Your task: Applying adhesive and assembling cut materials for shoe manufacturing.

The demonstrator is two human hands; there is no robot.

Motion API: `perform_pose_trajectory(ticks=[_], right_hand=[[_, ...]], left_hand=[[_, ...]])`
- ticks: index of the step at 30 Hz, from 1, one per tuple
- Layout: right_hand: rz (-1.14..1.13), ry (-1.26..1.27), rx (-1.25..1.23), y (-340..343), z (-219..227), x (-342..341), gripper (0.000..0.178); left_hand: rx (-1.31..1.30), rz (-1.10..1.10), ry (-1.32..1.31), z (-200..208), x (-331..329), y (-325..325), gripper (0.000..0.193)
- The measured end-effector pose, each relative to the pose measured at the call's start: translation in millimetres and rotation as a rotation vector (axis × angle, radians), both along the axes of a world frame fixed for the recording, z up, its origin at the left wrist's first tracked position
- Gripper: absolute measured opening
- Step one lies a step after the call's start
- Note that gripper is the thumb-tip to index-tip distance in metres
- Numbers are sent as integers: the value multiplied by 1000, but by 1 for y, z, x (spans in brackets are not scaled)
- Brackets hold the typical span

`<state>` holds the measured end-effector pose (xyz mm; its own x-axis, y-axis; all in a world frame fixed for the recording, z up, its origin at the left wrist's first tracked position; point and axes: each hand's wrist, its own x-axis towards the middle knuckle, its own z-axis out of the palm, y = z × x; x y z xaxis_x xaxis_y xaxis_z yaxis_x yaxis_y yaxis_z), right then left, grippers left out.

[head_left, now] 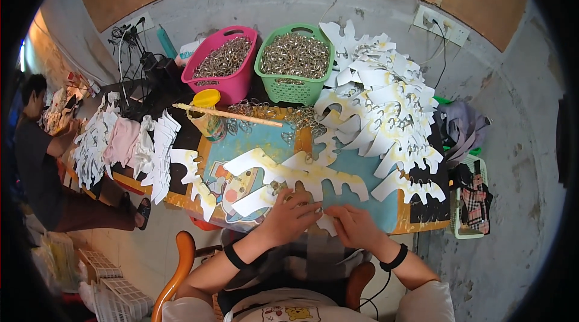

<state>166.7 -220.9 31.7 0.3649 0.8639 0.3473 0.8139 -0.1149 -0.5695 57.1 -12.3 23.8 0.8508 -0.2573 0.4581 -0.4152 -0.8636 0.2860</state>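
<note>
At the table's near edge my left hand (291, 216) and my right hand (354, 224) are close together, fingers bent toward each other. Both are closed at a small white cut-out piece (327, 224) that shows between them; any small part at the fingertips is hidden. Just beyond my left hand lie larger white cut-out pieces (271, 171) with scalloped edges and yellow smears, overlapping on the blue tabletop (380, 208). Another scalloped piece (410, 190) with metal rings lies to the right of my hands.
A pink basket (241, 90) and a green basket (295, 90) hold metal rings. A stick (241, 116) lies across a yellow-rimmed jar (212, 126). White pieces are heaped (386, 93) at right. Cloth pieces (123, 141) lie at left, near another person (42, 165). A wooden chair arm (181, 262) is beside me.
</note>
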Motion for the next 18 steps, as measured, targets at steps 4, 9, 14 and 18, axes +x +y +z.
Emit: perform_pose_trajectory(ticks=[4,9,14,18], right_hand=[[-51,-27,-70,1,-2,1,35],[-2,-118,-93,-4,-5,1,43],[40,-152,-144,-3,5,-1,46],[-60,-21,-101,0,14,-6,45]], left_hand=[[-3,-7,-19,6,1,-3,31],[-241,-3,87,18,4,2,33],[63,-210,117,15,23,14,39],[-50,-160,178,10,22,12,29]])
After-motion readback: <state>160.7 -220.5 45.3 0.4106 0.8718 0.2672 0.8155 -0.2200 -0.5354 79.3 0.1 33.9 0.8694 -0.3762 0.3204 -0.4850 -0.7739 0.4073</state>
